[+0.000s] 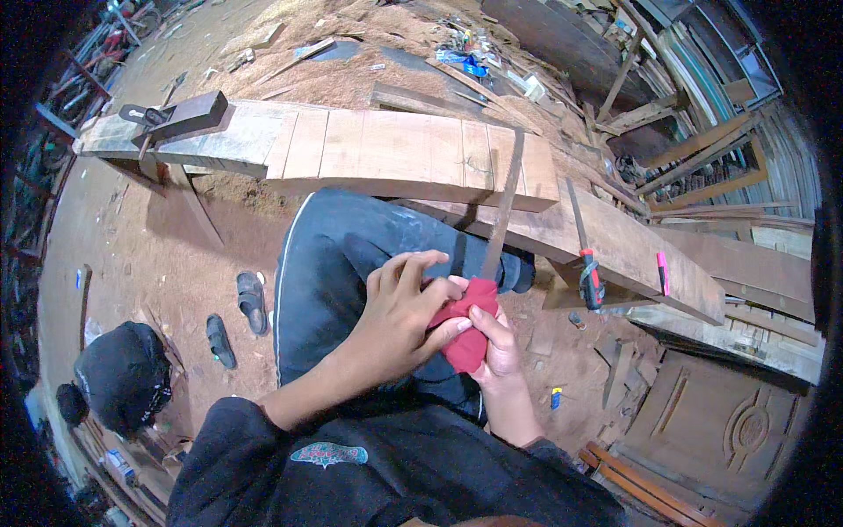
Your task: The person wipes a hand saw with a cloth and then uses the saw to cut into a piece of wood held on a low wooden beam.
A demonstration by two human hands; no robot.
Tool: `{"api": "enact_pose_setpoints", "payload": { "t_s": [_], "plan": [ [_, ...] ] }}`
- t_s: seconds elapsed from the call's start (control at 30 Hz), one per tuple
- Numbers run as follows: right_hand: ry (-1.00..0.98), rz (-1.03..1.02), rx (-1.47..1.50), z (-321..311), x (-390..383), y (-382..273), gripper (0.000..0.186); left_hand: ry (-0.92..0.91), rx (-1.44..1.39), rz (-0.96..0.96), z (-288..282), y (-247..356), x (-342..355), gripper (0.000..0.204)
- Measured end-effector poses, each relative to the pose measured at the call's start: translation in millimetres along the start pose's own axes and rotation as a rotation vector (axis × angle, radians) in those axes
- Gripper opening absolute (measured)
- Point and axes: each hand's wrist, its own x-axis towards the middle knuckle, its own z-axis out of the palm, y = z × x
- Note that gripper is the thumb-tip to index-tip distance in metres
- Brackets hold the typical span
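The right hand (500, 347) grips a red cloth (464, 350) against its palm; the left hand (397, 303) pinches its left side. From the cloth's top, ahead of both hands, a saw (502, 220) extends, overlapping the timber (378, 149) in view.

black top (421, 461) | teal chest emblem (329, 453), lettering blurred | dark trousers (329, 255), apparently white-piped

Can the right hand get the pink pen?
Probably, with a stretch: nothing covers the pink pen on the beam. But the right hand is busy at the red end of the saw, and the red-and-black tool lies in between.
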Motion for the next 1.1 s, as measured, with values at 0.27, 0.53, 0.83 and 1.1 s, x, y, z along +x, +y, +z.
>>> {"api": "enact_pose_setpoints", "payload": {
  "t_s": [0.27,0.53,0.83,1.1],
  "plan": [
    [0.252,-0.175,-0.443,-16.0,6.3,8.3,0.031,0.074,0.106,0.034,-16.3,-41.6,17.2,0.054],
    [0.261,-0.325,-0.601,-32.8,10.4,-6.2,0.043,0.128,0.373,0.041,-66.7,-71.9,57.8,0.069],
    [0.463,-0.766,-0.476,-23.0,2.6,-78.8,0.041,0.179,0.522,-0.201,-110.1,-192.5,105.8,0.068],
    [0.452,-0.649,-0.591,-51.6,-2.1,-66.7,0.029,0.258,0.555,-0.259,-85.9,-201.2,102.4,0.059]
  ]
}}
